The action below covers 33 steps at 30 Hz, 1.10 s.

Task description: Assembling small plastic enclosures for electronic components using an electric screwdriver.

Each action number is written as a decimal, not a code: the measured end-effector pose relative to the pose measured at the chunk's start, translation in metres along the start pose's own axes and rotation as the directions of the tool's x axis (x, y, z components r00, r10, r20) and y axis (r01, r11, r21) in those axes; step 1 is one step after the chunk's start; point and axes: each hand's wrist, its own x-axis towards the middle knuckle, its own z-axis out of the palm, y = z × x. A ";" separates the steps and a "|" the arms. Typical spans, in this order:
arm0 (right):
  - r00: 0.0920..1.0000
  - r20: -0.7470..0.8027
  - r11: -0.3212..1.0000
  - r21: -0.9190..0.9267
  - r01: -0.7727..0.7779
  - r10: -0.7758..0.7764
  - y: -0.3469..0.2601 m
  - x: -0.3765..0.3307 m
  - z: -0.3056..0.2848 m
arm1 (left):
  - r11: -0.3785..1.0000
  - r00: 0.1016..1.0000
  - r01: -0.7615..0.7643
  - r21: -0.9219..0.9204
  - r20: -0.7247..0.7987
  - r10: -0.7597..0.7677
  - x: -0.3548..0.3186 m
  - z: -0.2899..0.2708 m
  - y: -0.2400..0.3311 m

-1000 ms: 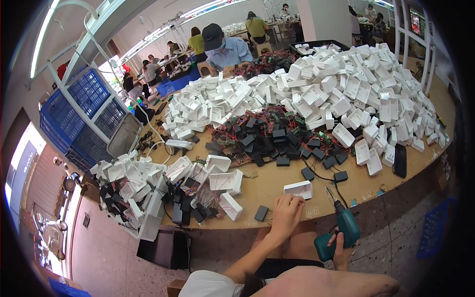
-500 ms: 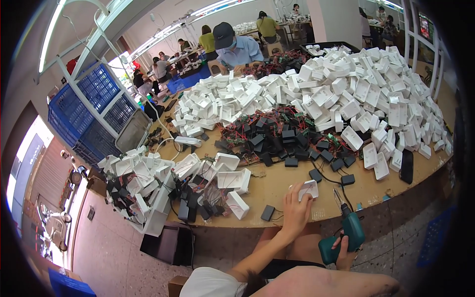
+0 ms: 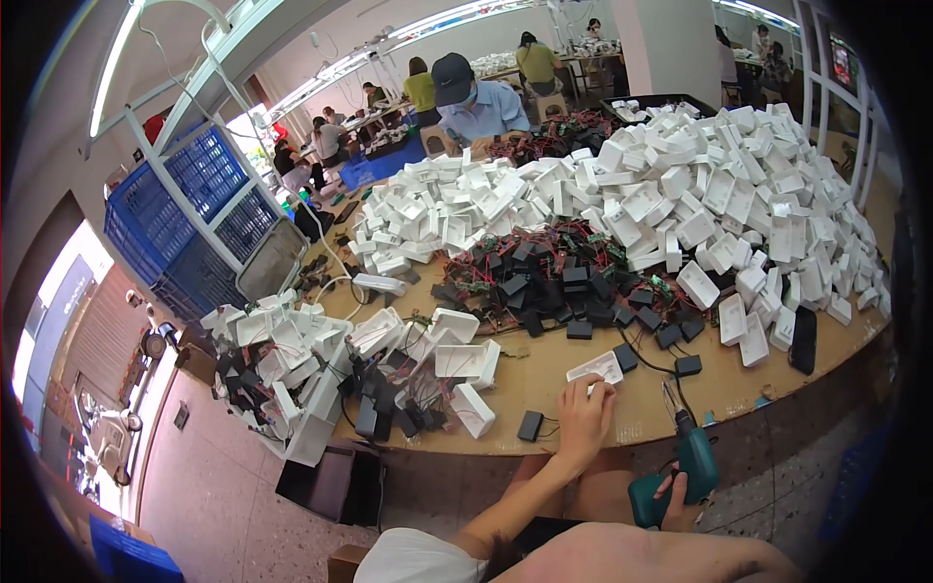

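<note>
Now left hand [image 3: 584, 416] reached white casing [image 3: 595, 368], touching.

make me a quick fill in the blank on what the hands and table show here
1. The left hand rests on a white ____ casing at the table's near edge.
2. The right hand grips a ____ coloured electric screwdriver.
3. The dark phone-like slab lies to the ____ of the casing.

Missing words: plastic; teal; right
</note>
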 end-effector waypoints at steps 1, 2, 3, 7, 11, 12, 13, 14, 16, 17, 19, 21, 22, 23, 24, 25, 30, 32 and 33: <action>1.000 0.001 1.000 -0.001 0.000 0.000 0.001 0.000 0.000 | 1.000 1.000 0.001 0.000 -0.001 -0.001 -0.001 0.001 0.000; 1.000 -0.016 1.000 0.005 0.007 -0.007 0.001 0.000 0.000 | 1.000 1.000 0.012 -0.014 0.020 -0.011 -0.002 0.003 -0.001; 0.999 -0.036 1.000 0.011 0.012 -0.012 0.002 0.000 0.001 | 0.999 0.999 0.022 -0.029 0.044 -0.021 -0.003 0.004 -0.001; 0.998 -0.066 1.000 0.013 0.027 -0.026 0.000 0.001 0.002 | 1.000 0.999 -0.013 -0.013 0.034 0.013 -0.004 0.007 0.000; 0.998 -0.022 0.999 -0.016 0.052 -0.052 0.001 0.006 0.004 | 0.997 0.998 -0.024 -0.070 0.061 0.029 -0.005 0.012 -0.009; 0.998 -0.006 0.998 -0.018 0.065 -0.065 0.001 0.007 0.005 | 0.997 0.997 -0.034 -0.070 0.062 0.038 -0.005 0.014 -0.011; 0.998 -0.008 0.998 -0.019 0.064 -0.064 0.003 0.007 0.003 | 0.997 0.997 -0.033 -0.071 0.063 0.038 -0.006 0.015 -0.012; 0.999 -0.008 0.999 -0.015 0.036 -0.036 0.006 0.008 0.000 | 0.996 0.997 -0.043 -0.081 0.065 0.048 -0.007 0.017 -0.014; 1.000 -0.010 1.000 -0.011 0.009 -0.009 0.011 0.012 -0.001 | 0.994 0.996 -0.054 -0.091 0.066 0.060 -0.007 0.021 -0.016; 1.000 -0.019 1.000 -0.015 0.021 -0.022 0.013 0.014 -0.001 | 0.993 0.993 -0.073 -0.092 0.085 0.081 -0.007 0.022 -0.017; 0.999 -0.031 0.999 -0.020 0.028 -0.028 0.014 0.014 -0.002 | 0.992 0.989 -0.090 -0.093 0.110 0.100 -0.009 0.024 -0.018; 0.999 -0.033 1.000 -0.023 -0.001 0.000 0.014 0.013 -0.003 | 0.992 0.989 -0.101 -0.075 0.105 0.109 -0.011 0.024 -0.017; 1.000 -0.031 1.000 -0.022 -0.002 0.001 0.015 0.014 -0.004 | 0.992 0.989 -0.100 -0.074 0.105 0.108 -0.012 0.023 -0.016; 1.000 -0.020 1.000 -0.020 -0.002 0.002 0.016 0.014 -0.006 | 0.994 0.990 -0.085 -0.069 0.103 0.092 -0.014 0.021 -0.014; 1.000 -0.007 1.000 -0.017 0.002 -0.002 0.016 0.015 -0.007 | 0.995 0.992 -0.072 -0.063 0.097 0.078 -0.014 0.020 -0.011; 1.000 -0.002 1.000 -0.012 0.007 -0.007 0.015 0.014 -0.008 | 0.995 0.993 -0.077 -0.059 0.091 0.082 -0.015 0.017 -0.006; 0.996 -0.071 0.998 -0.034 0.058 -0.061 -0.021 -0.020 -0.012 | 0.996 0.997 -0.077 -0.054 0.027 0.078 -0.022 -0.016 0.021; 0.998 -0.067 0.999 -0.049 0.006 -0.009 -0.032 -0.039 -0.022 | 0.997 0.998 -0.030 -0.067 0.047 0.033 -0.030 -0.037 0.037; 0.996 -0.077 0.996 -0.074 -0.056 0.050 -0.040 -0.047 -0.024 | 0.996 0.997 0.023 -0.090 0.081 -0.016 -0.032 -0.048 0.046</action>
